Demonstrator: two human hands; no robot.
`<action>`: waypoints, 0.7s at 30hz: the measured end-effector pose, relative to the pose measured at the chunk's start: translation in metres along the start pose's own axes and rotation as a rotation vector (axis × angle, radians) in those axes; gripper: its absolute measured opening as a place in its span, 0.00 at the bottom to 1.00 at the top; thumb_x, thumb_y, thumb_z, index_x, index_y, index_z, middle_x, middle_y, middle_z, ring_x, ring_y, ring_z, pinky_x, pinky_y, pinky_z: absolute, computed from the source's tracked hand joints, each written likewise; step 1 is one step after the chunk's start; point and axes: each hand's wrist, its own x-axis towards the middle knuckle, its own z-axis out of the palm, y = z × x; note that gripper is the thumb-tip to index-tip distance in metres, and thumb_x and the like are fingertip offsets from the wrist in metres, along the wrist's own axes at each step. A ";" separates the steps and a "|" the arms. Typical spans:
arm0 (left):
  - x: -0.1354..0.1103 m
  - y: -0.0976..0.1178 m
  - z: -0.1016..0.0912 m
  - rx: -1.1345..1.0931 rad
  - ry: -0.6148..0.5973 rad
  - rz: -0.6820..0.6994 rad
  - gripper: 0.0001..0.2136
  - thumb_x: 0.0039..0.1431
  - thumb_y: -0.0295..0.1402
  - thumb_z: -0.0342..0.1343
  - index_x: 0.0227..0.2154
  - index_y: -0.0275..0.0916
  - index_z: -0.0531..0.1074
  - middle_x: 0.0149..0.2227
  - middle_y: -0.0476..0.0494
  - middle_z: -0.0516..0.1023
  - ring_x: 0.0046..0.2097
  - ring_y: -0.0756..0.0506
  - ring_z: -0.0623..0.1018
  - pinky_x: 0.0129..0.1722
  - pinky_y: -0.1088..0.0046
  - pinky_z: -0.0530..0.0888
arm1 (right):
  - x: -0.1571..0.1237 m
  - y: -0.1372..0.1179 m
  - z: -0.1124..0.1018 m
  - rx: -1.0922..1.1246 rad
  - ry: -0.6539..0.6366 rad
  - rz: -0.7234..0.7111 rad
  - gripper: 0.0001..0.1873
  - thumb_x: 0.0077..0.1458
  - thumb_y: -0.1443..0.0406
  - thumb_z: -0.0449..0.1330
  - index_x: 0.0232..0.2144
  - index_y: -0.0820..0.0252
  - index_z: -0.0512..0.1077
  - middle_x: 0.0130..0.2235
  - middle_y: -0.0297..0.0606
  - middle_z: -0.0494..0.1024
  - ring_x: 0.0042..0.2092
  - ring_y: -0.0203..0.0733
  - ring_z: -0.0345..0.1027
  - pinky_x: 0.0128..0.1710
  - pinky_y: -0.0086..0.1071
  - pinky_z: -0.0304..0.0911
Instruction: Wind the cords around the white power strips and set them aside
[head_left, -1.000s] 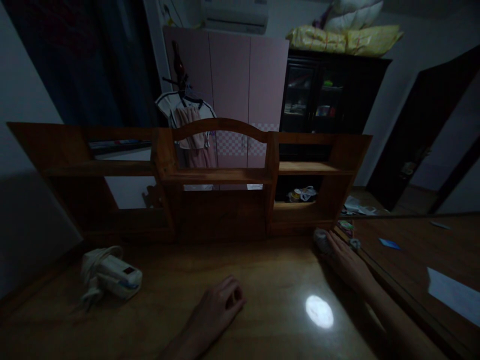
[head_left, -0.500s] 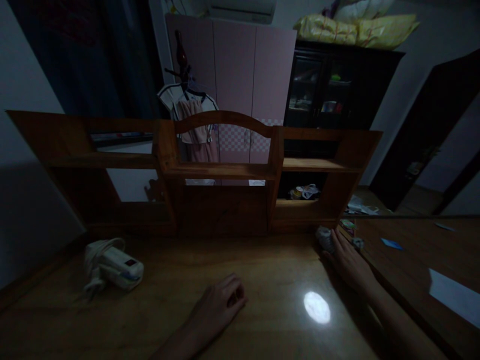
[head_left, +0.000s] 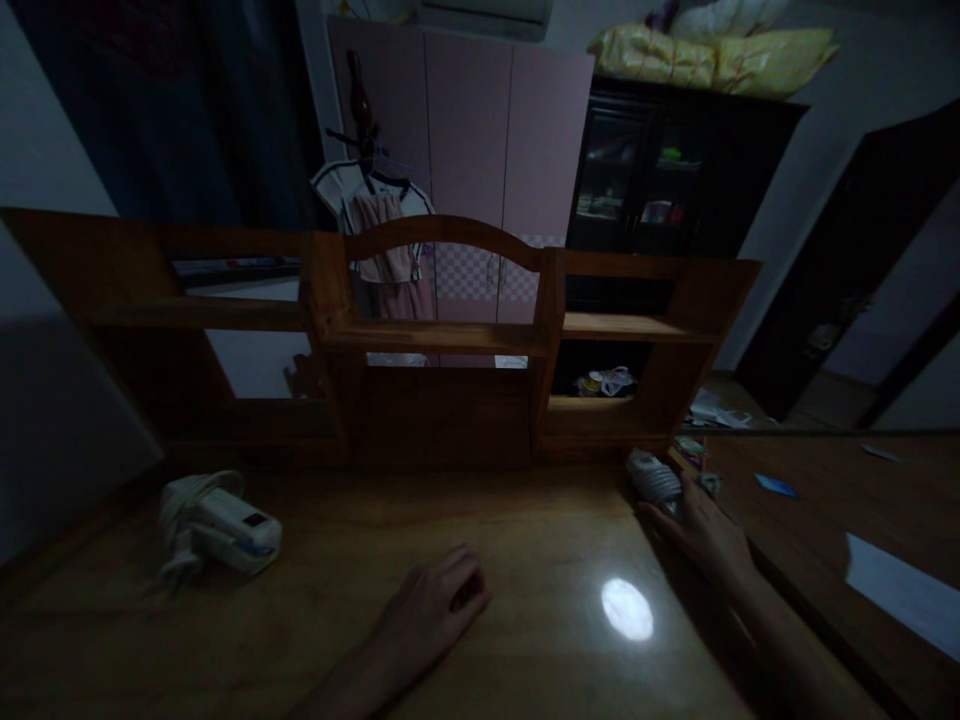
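My right hand [head_left: 705,530] is at the right edge of the wooden desk [head_left: 525,560], closed around the near end of a grey, ribbed bundle [head_left: 655,480] that looks like coiled cord. Its thumb lies along the near side, and the other fingers are partly hidden behind the bundle. My left hand [head_left: 439,600] rests on the desk's middle, fingers loosely curled toward the thumb, with nothing visible in them. At the desk's left lies a white power strip [head_left: 232,530] with its cable and plug bunched around one end.
A wooden shelf unit [head_left: 435,338] with several compartments spans the back of the desk. To the right, a lower brown surface [head_left: 817,530] carries a white sheet [head_left: 900,590] and a blue card [head_left: 775,486]. A bright reflection shows on the desk.
My right hand has drawn back slightly and now grips the near end of the grey bundle, showing more of its ribbed side. My left hand stays nearly in place. The view has shifted slightly.
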 end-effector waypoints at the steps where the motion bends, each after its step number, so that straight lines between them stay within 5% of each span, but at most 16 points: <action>1: 0.000 0.000 0.000 0.004 -0.001 -0.001 0.03 0.59 0.31 0.53 0.30 0.39 0.69 0.34 0.50 0.71 0.35 0.50 0.71 0.34 0.76 0.64 | 0.000 0.000 0.001 -0.003 -0.002 -0.007 0.46 0.52 0.39 0.48 0.62 0.65 0.50 0.56 0.55 0.66 0.54 0.59 0.63 0.47 0.46 0.63; 8: -0.001 0.002 0.000 0.002 0.005 0.012 0.03 0.59 0.31 0.53 0.30 0.40 0.68 0.34 0.50 0.71 0.34 0.50 0.71 0.34 0.76 0.64 | 0.004 0.005 0.010 0.004 -0.023 -0.042 0.47 0.54 0.40 0.45 0.64 0.65 0.43 0.60 0.55 0.59 0.58 0.60 0.58 0.50 0.48 0.60; 21: -0.001 0.000 0.001 0.022 -0.015 0.013 0.04 0.59 0.33 0.53 0.30 0.39 0.68 0.35 0.49 0.72 0.36 0.49 0.72 0.35 0.76 0.65 | 0.004 -0.003 0.000 -0.028 -0.077 0.025 0.42 0.57 0.42 0.43 0.63 0.64 0.48 0.57 0.54 0.65 0.52 0.59 0.65 0.46 0.46 0.63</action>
